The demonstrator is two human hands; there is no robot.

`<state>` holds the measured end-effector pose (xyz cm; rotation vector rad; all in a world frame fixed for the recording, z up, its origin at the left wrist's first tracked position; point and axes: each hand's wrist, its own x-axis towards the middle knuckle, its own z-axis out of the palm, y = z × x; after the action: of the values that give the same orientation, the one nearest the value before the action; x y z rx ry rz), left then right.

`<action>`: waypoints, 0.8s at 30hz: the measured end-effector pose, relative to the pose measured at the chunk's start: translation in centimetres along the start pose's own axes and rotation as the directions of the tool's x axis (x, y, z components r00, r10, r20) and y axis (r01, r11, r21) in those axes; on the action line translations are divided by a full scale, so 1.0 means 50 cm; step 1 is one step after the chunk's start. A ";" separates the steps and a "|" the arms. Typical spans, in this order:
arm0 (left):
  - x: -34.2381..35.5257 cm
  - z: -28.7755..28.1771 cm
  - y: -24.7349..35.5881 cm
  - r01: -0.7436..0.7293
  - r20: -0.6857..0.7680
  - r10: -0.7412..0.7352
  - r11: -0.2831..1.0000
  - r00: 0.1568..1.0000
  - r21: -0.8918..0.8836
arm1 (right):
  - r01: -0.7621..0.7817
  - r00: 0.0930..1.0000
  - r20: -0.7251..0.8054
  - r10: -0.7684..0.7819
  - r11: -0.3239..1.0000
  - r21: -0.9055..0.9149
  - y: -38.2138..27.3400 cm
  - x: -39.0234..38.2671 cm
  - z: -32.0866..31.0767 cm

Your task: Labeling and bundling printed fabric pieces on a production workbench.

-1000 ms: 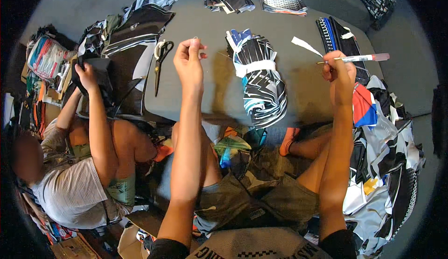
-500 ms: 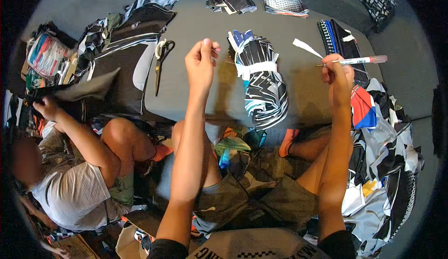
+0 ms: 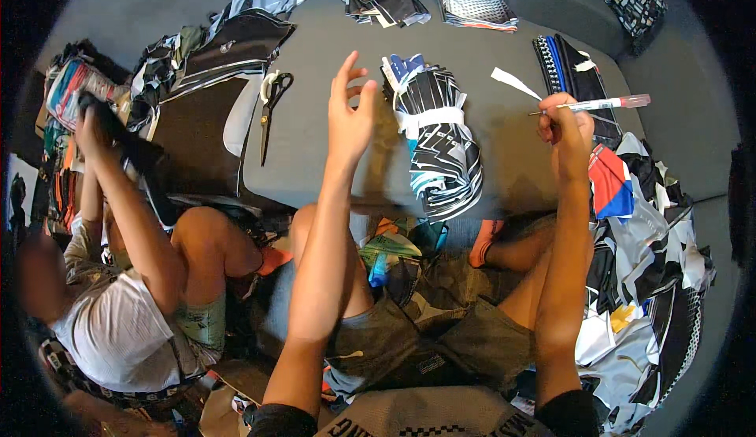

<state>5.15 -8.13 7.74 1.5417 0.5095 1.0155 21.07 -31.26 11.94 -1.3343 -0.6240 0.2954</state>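
My left hand (image 3: 349,114) hovers over the grey cushion (image 3: 331,161) with fingers spread and nothing in it. Just right of it lies a tied bundle of black, white and blue patterned cloth (image 3: 437,142) with a white band round its middle. My right hand (image 3: 565,126) is raised at the right and grips a clear pen with a red cap (image 3: 602,105), held level. A white paper strip (image 3: 516,83) lies on the cushion left of the pen tip. Scissors with white handles (image 3: 270,110) lie to the left of my left hand.
A person sits at my left, an arm (image 3: 130,209) raised with a hand in dark cloth (image 3: 118,134). Black and white garments (image 3: 209,83) pile at the far left, folded cloth stacks (image 3: 472,0) at the back, a dark striped stack (image 3: 571,71) and loose fabric (image 3: 646,279) at the right.
My left hand has opened from pinched fingers to spread ones and moved right toward the bundle. The person at the left lifted an arm with dark cloth. My right hand stays put.
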 end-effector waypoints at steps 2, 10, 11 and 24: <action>-0.005 0.008 0.003 -0.077 0.014 0.077 0.996 0.997 0.041 | -0.004 1.000 0.009 0.004 1.000 0.013 -0.001 0.001 0.000; -0.078 0.101 0.006 -0.331 0.340 0.270 0.934 0.901 0.137 | -0.117 0.992 -0.019 0.126 0.962 0.248 0.006 0.007 0.001; -0.099 0.127 0.020 -0.431 0.304 0.401 0.902 0.864 0.034 | -0.145 0.989 0.010 0.150 0.931 0.335 0.010 0.009 0.002; -0.406 0.190 0.189 -0.245 0.743 0.618 0.785 0.258 -0.569 | -0.225 0.970 0.014 0.245 0.868 0.442 0.043 0.012 -0.003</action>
<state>0.22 -31.78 10.57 1.6670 -0.9482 0.4176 21.96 -30.56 10.01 -0.9704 -0.3268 0.5715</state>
